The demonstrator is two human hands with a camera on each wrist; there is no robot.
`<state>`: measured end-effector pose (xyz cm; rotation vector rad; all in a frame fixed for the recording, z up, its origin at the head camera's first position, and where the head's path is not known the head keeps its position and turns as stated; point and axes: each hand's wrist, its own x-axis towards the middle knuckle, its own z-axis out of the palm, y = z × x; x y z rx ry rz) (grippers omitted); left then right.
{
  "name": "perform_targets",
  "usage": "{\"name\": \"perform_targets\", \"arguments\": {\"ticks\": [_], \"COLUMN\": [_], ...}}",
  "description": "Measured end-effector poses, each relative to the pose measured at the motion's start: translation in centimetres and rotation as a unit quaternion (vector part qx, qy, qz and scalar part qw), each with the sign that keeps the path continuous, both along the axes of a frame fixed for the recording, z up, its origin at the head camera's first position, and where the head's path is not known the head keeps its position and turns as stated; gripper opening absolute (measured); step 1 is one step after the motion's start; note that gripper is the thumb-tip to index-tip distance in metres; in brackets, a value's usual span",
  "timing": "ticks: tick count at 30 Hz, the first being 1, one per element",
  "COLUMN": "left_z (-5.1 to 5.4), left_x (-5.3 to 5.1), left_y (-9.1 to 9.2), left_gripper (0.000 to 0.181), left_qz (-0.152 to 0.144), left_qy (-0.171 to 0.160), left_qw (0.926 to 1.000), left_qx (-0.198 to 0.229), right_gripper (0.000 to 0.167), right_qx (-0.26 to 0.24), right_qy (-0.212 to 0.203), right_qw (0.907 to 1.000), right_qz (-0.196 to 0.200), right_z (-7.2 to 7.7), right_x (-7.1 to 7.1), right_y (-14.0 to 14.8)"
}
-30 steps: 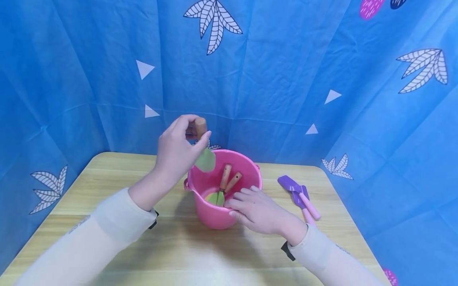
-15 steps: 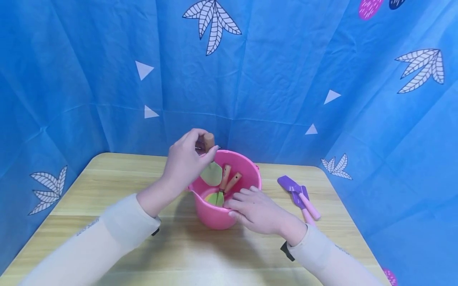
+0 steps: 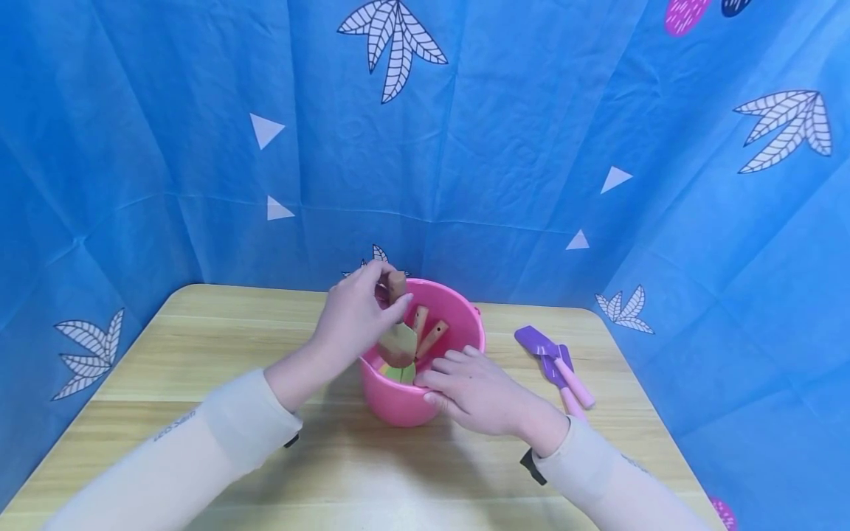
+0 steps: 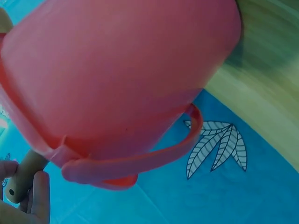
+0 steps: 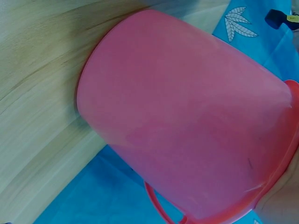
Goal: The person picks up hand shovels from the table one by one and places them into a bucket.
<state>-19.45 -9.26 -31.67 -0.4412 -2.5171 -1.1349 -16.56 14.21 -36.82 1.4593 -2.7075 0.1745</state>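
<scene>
My left hand (image 3: 352, 317) holds a toy shovel by its short wooden handle (image 4: 27, 177). The shovel's green blade (image 3: 398, 345) points down inside the mouth of a pink bucket (image 3: 398, 410), which stands upright on the table. Two more wooden-handled tools lean within the bucket, one handle (image 3: 433, 338) showing to the right of the blade. Their green ends (image 3: 401, 373) are partly hidden low in the bucket. On the near right side, my right hand (image 3: 481, 394) grips the rim, fingers over the inside and thumb outside. The right wrist view is mostly bucket wall (image 5: 177, 107).
To the right of the bucket lie two purple toy tools (image 3: 536, 342) with pink handles (image 3: 576, 383), one crossing the other. The wooden table (image 3: 219, 346) ends against a blue patterned cloth (image 3: 531, 125). A pink carrying handle (image 4: 135, 163) hangs along the bucket's side.
My left hand has moved down and to the right, bringing the shovel's blade from above the rim into the bucket. The right hand and bucket have stayed in place.
</scene>
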Motion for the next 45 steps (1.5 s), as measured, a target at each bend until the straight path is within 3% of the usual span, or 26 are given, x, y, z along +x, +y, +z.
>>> {"name": "perform_targets", "arguments": {"ticks": [6, 14, 30, 45], "left_z": [-1.0, -1.8, -2.9, -3.5], "left_x": [-0.2, -0.3, -0.6, -1.1], "left_y": [0.4, 0.7, 1.2, 1.6], "left_gripper": [0.035, 0.034, 0.03, 0.031], "left_qz": [-0.009, -0.015, -0.028, -0.035], "left_qy": [-0.051, -0.083, -0.087, -0.134], "left_qw": [0.9986, 0.9961, 0.9932, 0.9825], "left_qx": [-0.011, -0.025, -0.073, -0.124], "right_gripper": [0.026, 0.026, 0.025, 0.026], "right_qx": [-0.004, -0.004, -0.004, 0.0], "right_qy": [-0.002, -0.008, 0.005, 0.01], "right_qw": [1.0, 1.0, 1.0, 1.0], "right_qz": [0.003, -0.002, 0.002, 0.003], "right_z": [-0.1, -0.1, -0.2, -0.1], "right_x": [0.0, 0.0, 0.0, 0.0], "right_y": [0.0, -0.1, -0.1, -0.1]}}
